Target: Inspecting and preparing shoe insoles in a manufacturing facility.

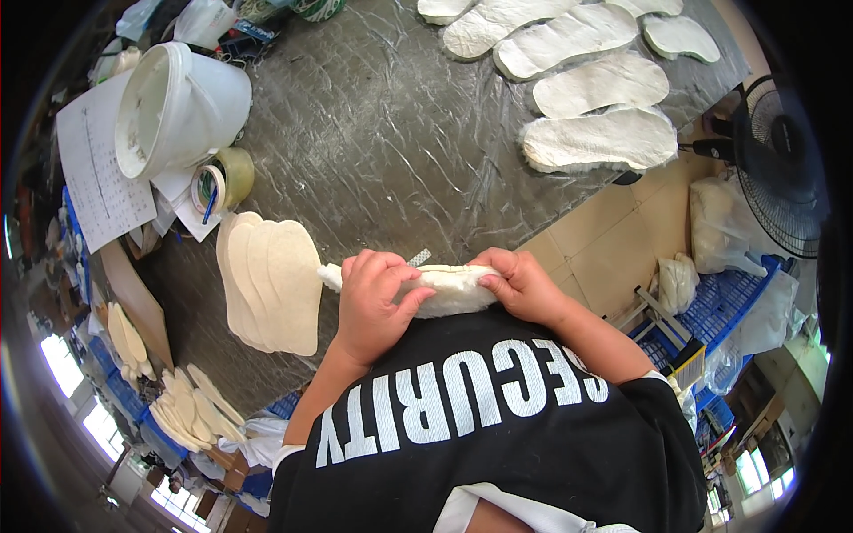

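Note:
A white fleecy insole (453, 300) is held on edge close against my body, at the near side of the table. My left hand (378, 298) grips it toward its left end, thumb and fingers pinching the upper edge. On the right end, my right hand (524, 282) is closed, with the thumb pressed along the rim. Fluffy pile shows on the side toward me. Just behind the insole lies a small checkered strip (419, 258). To the left of my left hand, several flat cream insole pieces (284, 289) lie fanned in an overlapping stack.
Several white fleecy insoles (600, 138) lie at the table's far right. A white bucket (204, 107) stands far left, beside tape rolls (235, 175) and a paper sheet (102, 160). A black fan (782, 164) is at the right, above blue crates (733, 311). Dark plastic covers the table (355, 133).

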A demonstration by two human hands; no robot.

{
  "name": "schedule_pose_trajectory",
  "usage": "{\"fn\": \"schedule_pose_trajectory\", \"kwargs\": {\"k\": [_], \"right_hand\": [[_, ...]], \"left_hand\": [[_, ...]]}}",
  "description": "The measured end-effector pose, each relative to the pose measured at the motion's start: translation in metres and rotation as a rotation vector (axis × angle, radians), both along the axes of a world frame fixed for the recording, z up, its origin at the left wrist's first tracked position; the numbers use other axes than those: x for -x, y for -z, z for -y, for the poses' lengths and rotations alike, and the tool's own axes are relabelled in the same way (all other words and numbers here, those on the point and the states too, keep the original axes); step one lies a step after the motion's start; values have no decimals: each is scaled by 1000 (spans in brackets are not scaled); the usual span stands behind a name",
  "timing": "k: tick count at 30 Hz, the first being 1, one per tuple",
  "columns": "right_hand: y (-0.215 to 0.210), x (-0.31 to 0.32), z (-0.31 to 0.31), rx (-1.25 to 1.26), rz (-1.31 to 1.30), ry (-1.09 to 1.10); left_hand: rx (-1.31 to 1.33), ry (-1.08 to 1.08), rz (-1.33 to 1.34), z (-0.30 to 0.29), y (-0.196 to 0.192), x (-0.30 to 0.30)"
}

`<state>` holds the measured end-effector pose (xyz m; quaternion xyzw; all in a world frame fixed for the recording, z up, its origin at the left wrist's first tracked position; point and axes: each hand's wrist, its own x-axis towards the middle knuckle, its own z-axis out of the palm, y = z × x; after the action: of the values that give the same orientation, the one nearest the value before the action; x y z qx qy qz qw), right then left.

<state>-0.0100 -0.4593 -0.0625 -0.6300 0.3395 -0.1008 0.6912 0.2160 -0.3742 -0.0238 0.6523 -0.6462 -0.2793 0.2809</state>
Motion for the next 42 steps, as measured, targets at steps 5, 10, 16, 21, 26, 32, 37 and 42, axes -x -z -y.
{"fn": "schedule_pose_trajectory", "kwargs": {"k": [5,10,16,21,26,32,37,42], "right_hand": [[-2,0,1,-8,-10,11],[-4,0,2,-30,-61,10],[-2,1,2,-2,-49,-5],[-3,1,4,-12,-101,-38],[-2,1,7,-45,-52,-69],[-2,0,10,-66,-56,-93],[0,-1,15,15,-53,-183],[-18,-27,20,286,-138,-225]], "left_hand": [[-29,-5,115,-1,-1,6],[-226,-88,-12,-3,-3,11],[-237,-6,35,3,-9,13],[-32,48,53,3,1,17],[-16,-34,-163,-6,17,21],[2,-104,-212,-6,21,25],[-9,-120,-202,-5,21,25],[25,-78,-214,-1,20,27]]}}
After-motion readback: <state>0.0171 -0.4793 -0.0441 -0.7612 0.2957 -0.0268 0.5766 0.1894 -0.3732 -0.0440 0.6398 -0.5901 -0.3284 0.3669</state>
